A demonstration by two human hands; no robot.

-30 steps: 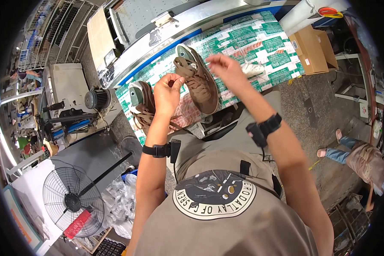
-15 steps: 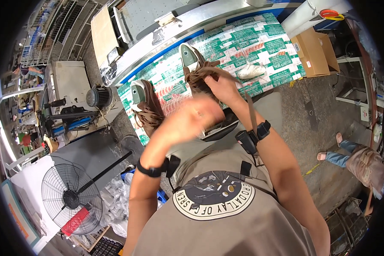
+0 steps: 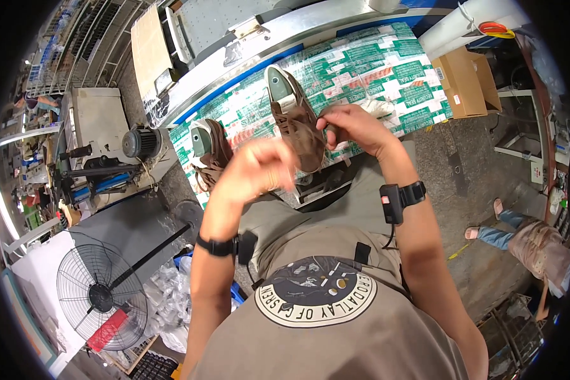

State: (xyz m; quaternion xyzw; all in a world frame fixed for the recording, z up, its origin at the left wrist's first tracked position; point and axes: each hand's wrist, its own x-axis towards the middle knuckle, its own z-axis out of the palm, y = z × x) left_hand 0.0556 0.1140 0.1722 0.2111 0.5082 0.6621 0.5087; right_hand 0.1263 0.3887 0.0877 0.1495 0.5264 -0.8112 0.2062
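Suede brown shoe [image 3: 296,123] pinched by right hand [image 3: 351,126]; left hand [image 3: 256,171] blurred.

A sheet of green-and-white printed package wrap [image 3: 386,69], crowded with small rectangular label panels and touched with red, covered the worktop. Beyond its right end, a plain brown cardboard box [image 3: 465,79] sat on the floor with its flaps folded shut. At the far left end of the bench a flat piece of tan cardboard [image 3: 151,41] leaned against the metal frame. No screens or signs could be made out from where I stood
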